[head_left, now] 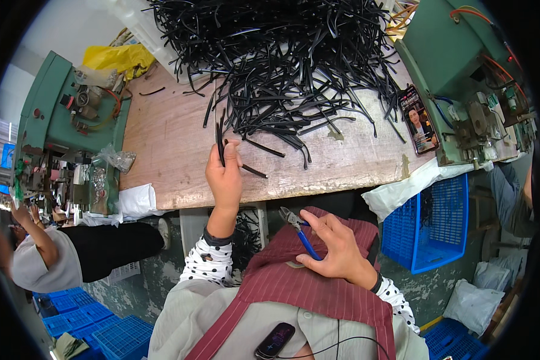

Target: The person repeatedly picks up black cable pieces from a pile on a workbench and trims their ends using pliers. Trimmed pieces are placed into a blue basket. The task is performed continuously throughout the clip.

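Note:
My left hand [224,177] is above the near edge of the wooden table [168,141], fingers closed round a few slim black glasses temples [220,135] that point up and away. A loose temple [255,171] lies on the wood just right of these fingers. Beyond, a big tangled heap of black glasses temples [270,54] covers the back and middle of the table. My right hand [339,249] is low over my lap, wrapped round blue-handled cutting pliers [308,243]. Their metal jaws [289,217] point up and left, with nothing visible between them.
Green machines [48,120] [462,54] flank the table. A phone [420,123] leans by the right one. Under the table stands a white bin [195,223] holding black pieces; a blue crate [396,240] sits at right. Another person [48,258] works at far left.

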Demonstrator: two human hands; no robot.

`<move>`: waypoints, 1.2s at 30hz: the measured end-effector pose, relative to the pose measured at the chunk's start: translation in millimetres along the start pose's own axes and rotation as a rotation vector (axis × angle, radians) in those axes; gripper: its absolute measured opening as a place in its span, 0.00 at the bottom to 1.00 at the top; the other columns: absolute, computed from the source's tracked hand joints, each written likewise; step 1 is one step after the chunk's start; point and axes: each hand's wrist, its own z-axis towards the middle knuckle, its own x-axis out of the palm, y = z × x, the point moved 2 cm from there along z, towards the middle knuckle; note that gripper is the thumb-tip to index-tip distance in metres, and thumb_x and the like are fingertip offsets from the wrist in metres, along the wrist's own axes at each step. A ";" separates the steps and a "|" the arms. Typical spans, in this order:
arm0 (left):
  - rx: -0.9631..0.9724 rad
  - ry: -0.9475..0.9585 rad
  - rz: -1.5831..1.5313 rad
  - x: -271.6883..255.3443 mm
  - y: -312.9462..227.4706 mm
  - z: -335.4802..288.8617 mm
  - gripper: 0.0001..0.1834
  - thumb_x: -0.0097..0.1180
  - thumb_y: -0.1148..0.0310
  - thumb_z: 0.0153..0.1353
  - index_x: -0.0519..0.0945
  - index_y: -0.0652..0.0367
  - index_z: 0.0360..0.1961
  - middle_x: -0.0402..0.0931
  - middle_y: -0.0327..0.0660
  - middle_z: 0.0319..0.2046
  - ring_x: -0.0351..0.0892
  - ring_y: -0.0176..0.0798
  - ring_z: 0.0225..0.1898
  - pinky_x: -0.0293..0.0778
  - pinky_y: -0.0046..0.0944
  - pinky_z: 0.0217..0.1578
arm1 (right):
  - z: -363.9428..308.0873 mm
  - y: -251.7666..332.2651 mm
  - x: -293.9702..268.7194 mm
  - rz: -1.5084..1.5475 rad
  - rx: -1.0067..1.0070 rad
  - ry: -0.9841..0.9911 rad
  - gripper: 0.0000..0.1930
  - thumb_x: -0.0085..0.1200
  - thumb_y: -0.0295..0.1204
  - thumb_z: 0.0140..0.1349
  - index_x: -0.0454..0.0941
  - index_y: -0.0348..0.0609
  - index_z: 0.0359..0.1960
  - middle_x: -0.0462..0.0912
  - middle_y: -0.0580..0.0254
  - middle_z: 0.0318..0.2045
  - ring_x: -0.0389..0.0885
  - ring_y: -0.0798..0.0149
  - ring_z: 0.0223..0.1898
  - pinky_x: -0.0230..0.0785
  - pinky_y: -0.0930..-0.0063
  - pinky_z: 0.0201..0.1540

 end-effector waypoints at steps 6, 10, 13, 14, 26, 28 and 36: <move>0.181 0.124 0.216 15.3 10.2 -37.9 0.09 0.51 0.66 0.70 0.77 0.62 0.40 0.74 0.35 0.24 0.72 0.27 0.26 0.68 0.29 0.27 | 0.2 -4.0 1.8 -0.019 -0.002 -0.018 0.44 0.72 0.37 0.39 0.69 0.43 0.63 0.73 0.54 0.32 0.76 0.56 0.32 0.72 0.66 0.36; 0.633 -0.057 0.507 20.7 -29.8 -35.6 0.08 0.55 0.78 0.59 0.77 0.65 0.41 0.75 0.45 0.26 0.77 0.41 0.27 0.72 0.34 0.28 | 0.8 -5.1 2.1 -0.021 0.003 -0.031 0.45 0.72 0.37 0.38 0.69 0.45 0.64 0.73 0.55 0.33 0.76 0.55 0.32 0.73 0.64 0.35; 0.589 0.037 0.620 29.2 -26.8 -24.5 0.13 0.55 0.82 0.53 0.77 0.65 0.42 0.75 0.48 0.29 0.78 0.49 0.28 0.73 0.39 0.29 | -0.5 -5.5 2.4 -0.025 0.010 -0.032 0.45 0.72 0.37 0.38 0.69 0.46 0.64 0.73 0.55 0.33 0.76 0.55 0.33 0.73 0.64 0.35; 0.551 0.036 0.606 31.4 -10.5 -20.8 0.13 0.55 0.82 0.53 0.77 0.63 0.41 0.77 0.49 0.31 0.79 0.53 0.31 0.74 0.41 0.31 | -0.9 -5.9 2.1 -0.028 0.012 -0.034 0.45 0.72 0.37 0.38 0.69 0.46 0.64 0.73 0.55 0.33 0.76 0.55 0.33 0.73 0.64 0.36; -0.564 0.403 -0.464 31.1 -15.9 -30.3 0.14 0.46 0.56 0.72 0.71 0.55 0.36 0.65 0.31 0.20 0.51 0.21 0.12 0.51 0.24 0.13 | 7.7 -7.5 -6.7 -0.268 0.012 -0.125 0.44 0.71 0.35 0.36 0.71 0.47 0.62 0.73 0.55 0.33 0.75 0.55 0.31 0.70 0.65 0.33; -0.614 0.446 -0.522 30.8 -22.4 -31.7 0.15 0.44 0.54 0.73 0.71 0.54 0.36 0.64 0.31 0.20 0.52 0.20 0.12 0.52 0.23 0.13 | 12.7 -2.4 -9.8 -0.314 -0.042 -0.125 0.44 0.71 0.34 0.35 0.71 0.46 0.62 0.73 0.54 0.34 0.74 0.55 0.32 0.69 0.65 0.33; -0.622 0.561 -0.530 33.7 -37.3 -36.9 0.15 0.43 0.56 0.73 0.70 0.55 0.35 0.62 0.30 0.18 0.50 0.20 0.11 0.50 0.23 0.12 | 17.0 7.2 -12.9 -0.452 -0.049 -0.067 0.43 0.70 0.35 0.36 0.71 0.50 0.63 0.73 0.54 0.37 0.74 0.55 0.34 0.70 0.64 0.33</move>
